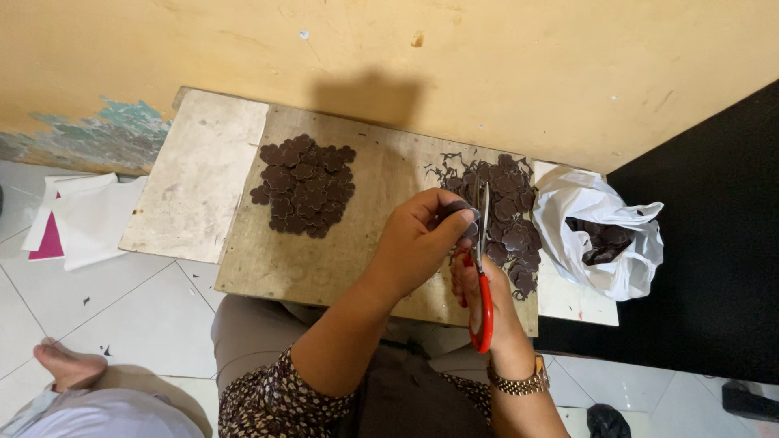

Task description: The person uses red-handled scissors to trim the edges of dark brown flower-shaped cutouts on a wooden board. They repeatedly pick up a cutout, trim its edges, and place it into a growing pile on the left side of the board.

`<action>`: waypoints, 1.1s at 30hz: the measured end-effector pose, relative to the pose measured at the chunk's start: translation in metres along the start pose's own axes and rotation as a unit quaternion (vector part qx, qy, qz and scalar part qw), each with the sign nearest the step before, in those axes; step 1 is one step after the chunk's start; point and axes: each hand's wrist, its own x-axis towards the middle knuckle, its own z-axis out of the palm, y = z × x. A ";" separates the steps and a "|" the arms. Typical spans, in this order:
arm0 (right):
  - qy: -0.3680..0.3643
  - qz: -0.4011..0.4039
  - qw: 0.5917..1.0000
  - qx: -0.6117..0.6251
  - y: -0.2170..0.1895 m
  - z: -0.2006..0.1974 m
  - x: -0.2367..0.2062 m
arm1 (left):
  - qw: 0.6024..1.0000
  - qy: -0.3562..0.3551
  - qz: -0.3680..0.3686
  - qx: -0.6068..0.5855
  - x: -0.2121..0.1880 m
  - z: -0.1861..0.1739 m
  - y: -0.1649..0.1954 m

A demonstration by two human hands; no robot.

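From my remote view, the left hand [418, 239] sits at the centre of the frame, its fingers pinched closed on a small dark brown flat piece [456, 211] held just above the wooden board [324, 259]. The right hand [487, 292], lower centre-right, has its fingers curled through the handles of the red-handled scissors [484, 276], whose blades point toward the top of the frame and meet the held piece; I cannot tell whether the blades are parted or closed.

Work done, by my judgement: a tidy, flat pile of dark brown flower-shaped cut-outs [304, 186] lies upper centre-left on the board, well apart from the hands, and reads as finished stock.

Work outstanding, by my judgement: a looser heap of dark brown pieces mixed with thin curled offcuts [507, 219] lies just right of the scissors, and a white plastic bag [600, 235] at the right edge of the board holds more dark material. I cannot tell whether the bag's contents are uncut. On that showing I judge the cutting well along but not complete.

Also noted: white and pink paper sheets [77, 219] on the tiled floor [130, 316] at left, and a gold-coloured wristwatch [519, 381] on the right wrist.
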 end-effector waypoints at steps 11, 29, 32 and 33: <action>0.017 -0.017 0.998 -0.056 0.009 -0.004 -0.001 | 0.999 -0.003 0.039 -0.018 0.005 -0.005 -0.005; -0.063 -0.037 0.997 -0.031 0.000 -0.002 -0.001 | 0.999 -0.006 0.032 -0.023 0.006 -0.006 -0.011; -0.071 -0.033 0.997 -0.025 -0.001 -0.002 -0.001 | 0.999 -0.002 0.030 -0.019 0.006 -0.007 -0.011; -0.072 -0.041 0.996 -0.030 -0.001 -0.001 -0.001 | 1.000 -0.002 0.027 -0.016 0.006 -0.007 -0.011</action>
